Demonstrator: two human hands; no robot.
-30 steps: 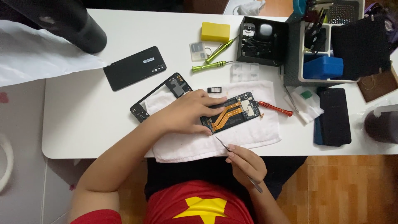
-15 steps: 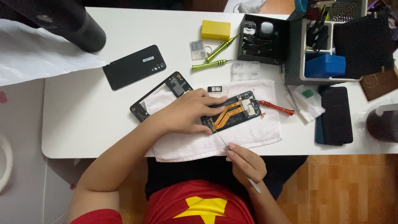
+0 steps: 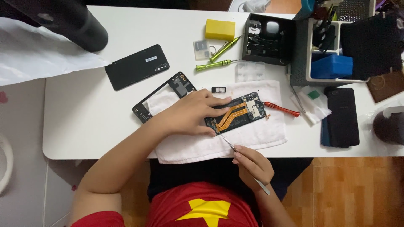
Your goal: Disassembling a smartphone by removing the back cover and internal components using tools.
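Observation:
An opened phone (image 3: 242,113) with orange flex cables lies on a white towel (image 3: 252,136) at the table's front. My left hand (image 3: 189,113) presses down on the phone's left end, fingers spread over it. My right hand (image 3: 250,166) holds metal tweezers (image 3: 227,143) whose tip touches the phone's lower left corner. A black inner frame (image 3: 158,98) lies partly under the towel, left of my left hand. A red screwdriver (image 3: 282,110) rests on the towel's right edge, next to the phone.
A black back cover (image 3: 136,67) lies to the left. Two green screwdrivers (image 3: 219,54), a yellow block (image 3: 220,29) and a small clear case sit behind. A black box (image 3: 267,40), a grey organizer (image 3: 332,54) and dark phones (image 3: 341,117) stand right. A black cylinder (image 3: 71,21) is far left.
My right hand has lifted the tweezers forward, so their tip now reaches the phone's lower left corner. My left hand stays on the phone.

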